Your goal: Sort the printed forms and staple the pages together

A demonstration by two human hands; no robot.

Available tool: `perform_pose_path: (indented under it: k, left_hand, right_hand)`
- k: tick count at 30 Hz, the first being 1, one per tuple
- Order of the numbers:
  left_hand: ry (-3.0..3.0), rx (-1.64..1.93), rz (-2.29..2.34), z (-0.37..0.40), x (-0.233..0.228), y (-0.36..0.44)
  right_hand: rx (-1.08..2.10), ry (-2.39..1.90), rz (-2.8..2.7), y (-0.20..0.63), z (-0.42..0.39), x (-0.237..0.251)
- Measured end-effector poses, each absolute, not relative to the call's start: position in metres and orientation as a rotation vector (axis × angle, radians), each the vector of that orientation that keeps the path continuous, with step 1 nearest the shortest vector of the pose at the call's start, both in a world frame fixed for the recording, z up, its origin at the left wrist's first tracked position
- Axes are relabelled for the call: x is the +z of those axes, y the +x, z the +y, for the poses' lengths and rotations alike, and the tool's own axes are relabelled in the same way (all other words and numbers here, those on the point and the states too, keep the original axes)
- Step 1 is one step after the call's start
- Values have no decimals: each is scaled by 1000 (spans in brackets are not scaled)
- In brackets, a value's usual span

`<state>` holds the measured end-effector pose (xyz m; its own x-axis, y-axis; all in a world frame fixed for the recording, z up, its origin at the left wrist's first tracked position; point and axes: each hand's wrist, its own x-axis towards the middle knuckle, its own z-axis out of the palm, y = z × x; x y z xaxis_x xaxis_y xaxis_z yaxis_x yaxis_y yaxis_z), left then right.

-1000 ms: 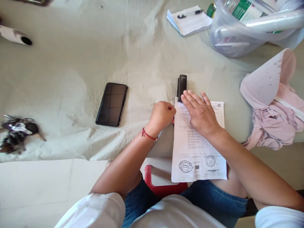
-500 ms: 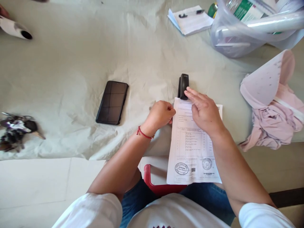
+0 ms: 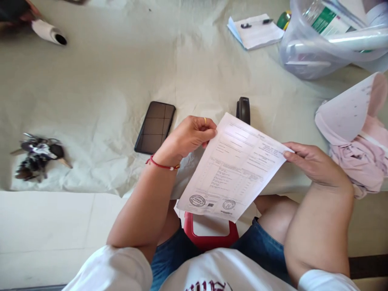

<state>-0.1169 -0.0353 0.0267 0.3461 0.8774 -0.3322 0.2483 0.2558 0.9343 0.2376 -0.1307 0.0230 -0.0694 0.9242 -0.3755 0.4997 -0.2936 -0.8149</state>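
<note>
A printed paper document (image 3: 233,169) with two round stamps near its lower edge is held tilted over the table edge and my lap. My left hand (image 3: 197,133) pinches its upper left corner between thumb and fingers. At the upper right corner, my right hand (image 3: 312,161) grips the sheet, thumb on top. A black stapler (image 3: 243,110) lies on the table just beyond the paper, its near end hidden by the sheet. To the left of my left hand lies a black smartphone (image 3: 155,127), screen up.
A key bunch (image 3: 42,155) lies at the left. Notepaper with a pen (image 3: 257,30) and a stuffed plastic bag (image 3: 315,48) stand at the back right, near a pink cap and cloth (image 3: 354,141). Another person's hand (image 3: 28,14) is by a white roll (image 3: 48,32).
My right hand has left the stapler and taken the paper's right corner. The document, earlier lying with its top edge at the stapler, is now lifted and turned clockwise.
</note>
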Motion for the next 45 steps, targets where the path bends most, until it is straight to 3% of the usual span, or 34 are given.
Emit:
perform_pose_path:
  k: [5, 12, 24, 33, 45]
  left_hand:
    - [1098, 893, 1353, -30, 23, -114]
    - [945, 1071, 1519, -29, 15, -106]
    - [831, 873, 1042, -51, 2, -97]
    - [732, 943, 970, -50, -11, -93]
    - [615, 780, 872, -43, -6, -109]
  right_hand:
    - [1323, -1539, -1164, 223, -126, 3]
    - [1309, -1650, -1198, 188, -111, -3]
    - [1103, -1408, -889, 174, -90, -35]
    - [1021, -1405, -816, 189, -85, -44]
    - [1019, -1386, -836, 190, -86, -31]
